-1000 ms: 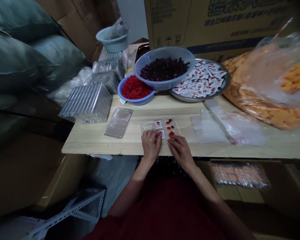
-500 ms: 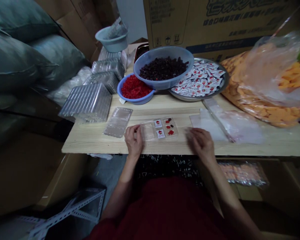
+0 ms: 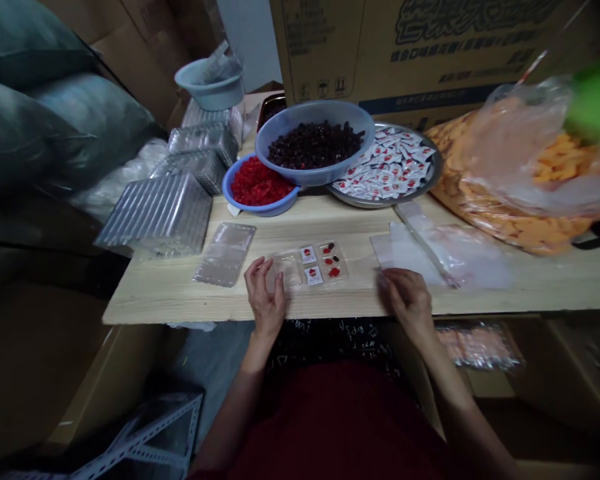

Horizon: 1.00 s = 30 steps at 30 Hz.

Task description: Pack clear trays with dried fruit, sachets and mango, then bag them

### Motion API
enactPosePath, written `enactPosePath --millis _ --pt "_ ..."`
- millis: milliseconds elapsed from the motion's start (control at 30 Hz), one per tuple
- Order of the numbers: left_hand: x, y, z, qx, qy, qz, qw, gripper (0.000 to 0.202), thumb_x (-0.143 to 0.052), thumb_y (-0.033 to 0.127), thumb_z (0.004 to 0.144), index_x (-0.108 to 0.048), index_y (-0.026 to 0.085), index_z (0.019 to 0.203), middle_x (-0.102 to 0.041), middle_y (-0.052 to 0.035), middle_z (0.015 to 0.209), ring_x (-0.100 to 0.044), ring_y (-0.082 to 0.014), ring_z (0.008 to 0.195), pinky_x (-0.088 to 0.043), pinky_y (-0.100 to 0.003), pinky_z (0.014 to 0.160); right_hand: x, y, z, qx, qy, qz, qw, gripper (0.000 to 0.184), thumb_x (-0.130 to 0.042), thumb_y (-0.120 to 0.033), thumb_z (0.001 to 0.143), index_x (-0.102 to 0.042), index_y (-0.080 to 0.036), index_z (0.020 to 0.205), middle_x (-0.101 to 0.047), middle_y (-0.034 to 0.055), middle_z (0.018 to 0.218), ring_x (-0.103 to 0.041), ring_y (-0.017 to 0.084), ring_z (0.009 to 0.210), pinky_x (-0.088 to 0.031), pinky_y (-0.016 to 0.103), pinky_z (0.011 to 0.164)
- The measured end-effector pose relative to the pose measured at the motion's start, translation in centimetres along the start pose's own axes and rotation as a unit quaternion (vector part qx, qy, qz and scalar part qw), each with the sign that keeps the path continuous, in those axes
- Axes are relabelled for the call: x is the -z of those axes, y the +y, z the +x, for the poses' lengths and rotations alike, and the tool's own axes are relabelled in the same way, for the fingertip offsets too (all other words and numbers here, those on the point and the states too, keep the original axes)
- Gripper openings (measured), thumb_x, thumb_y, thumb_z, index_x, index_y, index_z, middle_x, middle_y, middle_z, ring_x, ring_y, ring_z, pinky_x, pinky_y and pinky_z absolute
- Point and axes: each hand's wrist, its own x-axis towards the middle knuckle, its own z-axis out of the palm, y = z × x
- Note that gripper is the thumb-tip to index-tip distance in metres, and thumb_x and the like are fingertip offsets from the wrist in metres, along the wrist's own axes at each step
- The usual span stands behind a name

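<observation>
A clear plastic tray (image 3: 316,265) with small compartments lies on the wooden table (image 3: 330,227); it holds two white sachets and a few red and dark pieces. My left hand (image 3: 265,297) rests at the tray's left end, fingers curled on its edge. My right hand (image 3: 405,297) lies further right, fingers bent onto the near corner of a clear plastic bag (image 3: 410,253). Whether the bag is pinched I cannot make out.
Behind stand a blue bowl of dark dried fruit (image 3: 314,141), a smaller blue bowl of red pieces (image 3: 259,187), a metal plate of sachets (image 3: 387,170) and a big bag of orange snacks (image 3: 525,173). Stacked clear trays (image 3: 155,213) sit left; one empty tray (image 3: 224,255) lies beside.
Both hands left the tray's middle and moved apart: the left to the tray's left end, the right over to the plastic bag. The view shifted slightly.
</observation>
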Motion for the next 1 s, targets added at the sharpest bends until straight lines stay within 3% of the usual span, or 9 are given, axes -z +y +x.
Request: enactPosePath --millis 133,233,400,500,567,700,867,933,1000 --pt "-0.4 0.9 0.4 -0.082 -0.091 -0.016 0.992 0.024 -0.051 0.023 0.099 -0.065 0.02 0.119 -0.069 -0.0112 0.119 -0.063 -0.0218 0.117 -0.046 -0.041 0.103 -0.5 -1.3 -1.5 -0.003 -0.026 0.037 0.999 0.022 -0.052 -0.027 0.1 -0.07 -0.021 0.112 -0.068 0.0095 0.113 -0.059 0.025 0.11 -0.049 0.047 0.098" --pt "-0.9 0.7 -0.3 -0.119 -0.144 0.037 0.982 0.027 -0.051 0.022 0.099 -0.065 0.021 0.122 -0.07 -0.0105 0.126 -0.063 -0.0236 0.122 -0.038 -0.047 0.111 -0.6 -2.6 -3.3 -0.011 -0.044 0.063 0.997 0.022 -0.052 -0.023 0.101 -0.068 -0.023 0.116 -0.067 0.0086 0.116 -0.059 0.024 0.113 -0.049 0.047 0.099" --pt "-1.0 -1.1 -1.6 -0.133 -0.186 0.133 0.964 0.028 -0.053 0.026 0.099 -0.065 0.02 0.124 -0.066 -0.0133 0.135 -0.055 -0.0309 0.134 -0.022 -0.056 0.117 -0.4 -3.7 -5.5 -0.027 -0.043 0.075 0.996 0.021 -0.053 -0.021 0.1 -0.068 -0.025 0.114 -0.067 0.0081 0.116 -0.059 0.024 0.114 -0.05 0.047 0.099" --pt "-0.8 -1.7 -1.7 -0.163 -0.192 0.119 0.96 0.029 -0.055 0.026 0.098 -0.065 0.022 0.125 -0.065 -0.0119 0.136 -0.055 -0.0305 0.134 -0.022 -0.055 0.118 0.0 -3.0 -5.5 -0.031 -0.036 0.065 0.997 0.021 -0.051 -0.022 0.101 -0.068 -0.025 0.114 -0.068 0.0084 0.114 -0.06 0.025 0.113 -0.051 0.047 0.098" --pt "-0.5 -2.0 -1.4 -0.174 -0.166 0.092 0.966 0.033 -0.054 0.024 0.097 -0.062 0.025 0.129 -0.064 -0.0107 0.138 -0.056 -0.0284 0.133 -0.025 -0.053 0.117 0.7 -2.0 -4.6 -0.024 -0.008 0.041 0.999 0.022 -0.052 -0.023 0.101 -0.068 -0.025 0.115 -0.068 0.0086 0.113 -0.06 0.025 0.111 -0.051 0.047 0.097" --pt "0.8 -2.9 -0.5 -0.168 -0.068 0.083 0.98 0.037 -0.054 0.023 0.095 -0.06 0.026 0.131 -0.067 -0.0113 0.134 -0.062 -0.0283 0.124 -0.033 -0.052 0.113 4.6 0.9 0.2 0.017 0.096 -0.042 0.994 0.026 -0.053 -0.024 0.099 -0.067 -0.022 0.121 -0.07 0.0104 0.113 -0.062 0.026 0.108 -0.05 0.047 0.095" --pt "2.5 -4.8 0.2 -0.129 -0.003 0.124 0.984 0.041 -0.056 0.032 0.091 -0.061 0.03 0.133 -0.07 -0.0116 0.127 -0.066 -0.0342 0.11 -0.044 -0.055 0.101 14.3 5.2 10.9 0.051 0.265 -0.143 0.952 0.024 -0.055 -0.028 0.096 -0.07 -0.017 0.111 -0.072 0.0118 0.11 -0.065 0.026 0.107 -0.049 0.044 0.097" --pt "3.0 -5.3 0.0 -0.099 -0.001 0.142 0.985 0.049 -0.054 0.037 0.09 -0.057 0.035 0.139 -0.07 -0.0103 0.123 -0.067 -0.0364 0.104 -0.045 -0.057 0.096 18.0 7.3 15.8 -0.001 0.282 -0.171 0.944 0.025 -0.053 -0.025 0.094 -0.071 -0.013 0.106 -0.072 0.0141 0.109 -0.065 0.026 0.106 -0.048 0.042 0.098" --pt "3.1 -5.8 -0.5 -0.071 -0.005 0.151 0.986 0.054 -0.052 0.039 0.089 -0.053 0.042 0.142 -0.071 -0.0081 0.12 -0.067 -0.0378 0.101 -0.045 -0.059 0.094 20.7 9.5 20.4 -0.122 0.209 -0.202 0.949 0.025 -0.053 -0.019 0.091 -0.072 -0.009 0.103 -0.072 0.0172 0.111 -0.065 0.025 0.103 -0.048 0.039 0.095"
